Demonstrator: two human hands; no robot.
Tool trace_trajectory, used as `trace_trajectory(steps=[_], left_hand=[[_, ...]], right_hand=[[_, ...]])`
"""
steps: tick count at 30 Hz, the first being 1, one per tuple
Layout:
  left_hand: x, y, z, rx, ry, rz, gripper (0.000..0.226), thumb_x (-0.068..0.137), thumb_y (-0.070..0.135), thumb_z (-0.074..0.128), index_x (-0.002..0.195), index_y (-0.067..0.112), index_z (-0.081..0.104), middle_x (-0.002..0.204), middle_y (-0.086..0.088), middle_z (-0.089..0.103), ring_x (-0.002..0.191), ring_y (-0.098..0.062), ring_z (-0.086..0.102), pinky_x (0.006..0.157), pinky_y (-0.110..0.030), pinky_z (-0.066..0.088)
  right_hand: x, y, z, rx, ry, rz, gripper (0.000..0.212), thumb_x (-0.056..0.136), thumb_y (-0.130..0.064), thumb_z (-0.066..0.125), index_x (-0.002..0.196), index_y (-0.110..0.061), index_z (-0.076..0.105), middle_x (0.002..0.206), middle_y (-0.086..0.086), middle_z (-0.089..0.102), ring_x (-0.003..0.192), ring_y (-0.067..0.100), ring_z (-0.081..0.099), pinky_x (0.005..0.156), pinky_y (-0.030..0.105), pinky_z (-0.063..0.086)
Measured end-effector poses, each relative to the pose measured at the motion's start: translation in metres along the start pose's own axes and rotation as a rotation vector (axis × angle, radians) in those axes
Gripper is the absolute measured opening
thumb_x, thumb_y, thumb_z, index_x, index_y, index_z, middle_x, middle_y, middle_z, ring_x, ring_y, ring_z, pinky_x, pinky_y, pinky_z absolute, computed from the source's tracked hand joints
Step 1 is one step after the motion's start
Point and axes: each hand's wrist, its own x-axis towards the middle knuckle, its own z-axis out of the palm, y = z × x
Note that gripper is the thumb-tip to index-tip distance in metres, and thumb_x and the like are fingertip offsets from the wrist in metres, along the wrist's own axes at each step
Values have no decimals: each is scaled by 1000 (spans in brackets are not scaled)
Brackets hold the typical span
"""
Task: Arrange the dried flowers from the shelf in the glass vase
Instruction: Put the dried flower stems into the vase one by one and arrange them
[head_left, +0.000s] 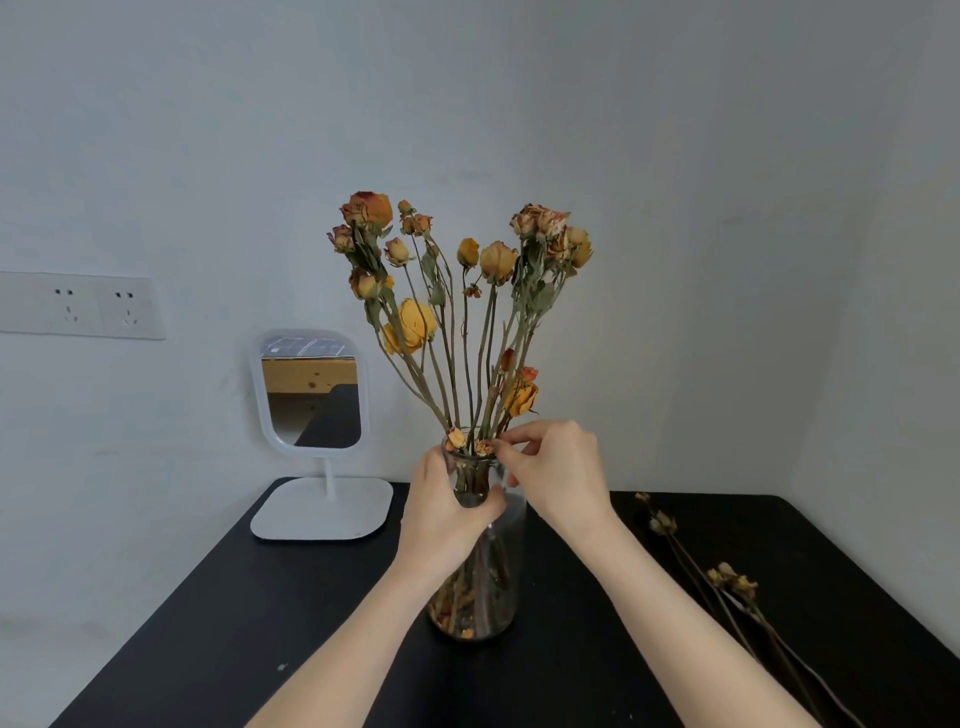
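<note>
A clear glass vase (480, 597) stands on the black table (260, 623) in the middle of the head view. It holds a tall bunch of dried orange and yellow roses (457, 291), with stems and fallen petals showing at its bottom. My left hand (447, 514) grips the vase's neck. At the vase mouth, the fingers of my right hand (556, 473) pinch a stem of the bunch, beside two small low buds. A few loose dried flowers (727, 582) lie on the table to the right.
A white standing mirror (311, 395) sits at the back left of the table, close to the wall. Two wall sockets (83, 306) are mounted at far left. The table's edges run diagonally down on both sides.
</note>
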Motion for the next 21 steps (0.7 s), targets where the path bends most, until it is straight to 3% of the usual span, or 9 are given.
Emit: trace_trajectory(steps=[3, 5, 8, 11, 13, 17, 21], left_hand=[[-1, 2, -2, 9, -17, -17, 57, 72, 41, 71, 122, 24, 47, 117, 10, 54, 111, -7, 51, 88, -24, 42], [-10, 1, -6, -61, -11, -74, 68, 73, 40, 73, 130, 20, 42, 128, 5, 50, 121, -11, 46, 95, -26, 38], [-40, -2, -8, -165, 139, -242, 83, 69, 41, 77, 136, 16, 33, 135, 1, 39, 127, -17, 38, 99, -27, 32], [-84, -1, 1, -187, 283, -250, 53, 74, 28, 75, 113, 22, 40, 112, 6, 40, 116, -19, 43, 93, -28, 36], [-110, 3, 15, -181, 194, -241, 36, 78, 22, 72, 98, 26, 42, 100, 11, 41, 105, -17, 47, 87, -24, 38], [-133, 14, 52, -109, -186, -212, 18, 83, 24, 67, 86, 32, 51, 91, 8, 53, 83, -7, 53, 65, -8, 40], [-123, 29, 97, 19, -555, -272, 9, 87, 28, 61, 80, 28, 56, 72, 7, 57, 59, -4, 51, 56, -15, 42]], right_hand=[[-8, 2, -8, 41, -19, 8, 20, 85, -31, 65, 103, -23, 70, 72, -3, 67, 63, 7, 63, 63, 19, 51], [-15, 9, -18, 38, -39, 38, 19, 85, -32, 64, 102, -24, 69, 67, -6, 65, 55, 4, 58, 56, 15, 45], [-20, 29, -40, 52, -86, 157, 15, 88, -31, 61, 101, -24, 65, 64, -7, 63, 44, 1, 52, 45, 10, 40], [-22, 59, -69, 80, -127, 304, 15, 90, -28, 60, 100, -18, 63, 62, -3, 64, 37, 2, 48, 39, 11, 39], [-28, 83, -85, 22, -155, 380, 14, 89, -28, 60, 97, -17, 66, 63, -2, 66, 37, 2, 48, 36, 11, 37], [-44, 133, -106, -139, -220, 510, 11, 89, -23, 59, 92, -17, 67, 65, 0, 68, 42, 4, 52, 37, 12, 38], [-58, 168, -117, -235, -211, 593, 12, 89, -20, 58, 79, -20, 64, 63, -1, 67, 42, 5, 53, 43, 17, 41]])
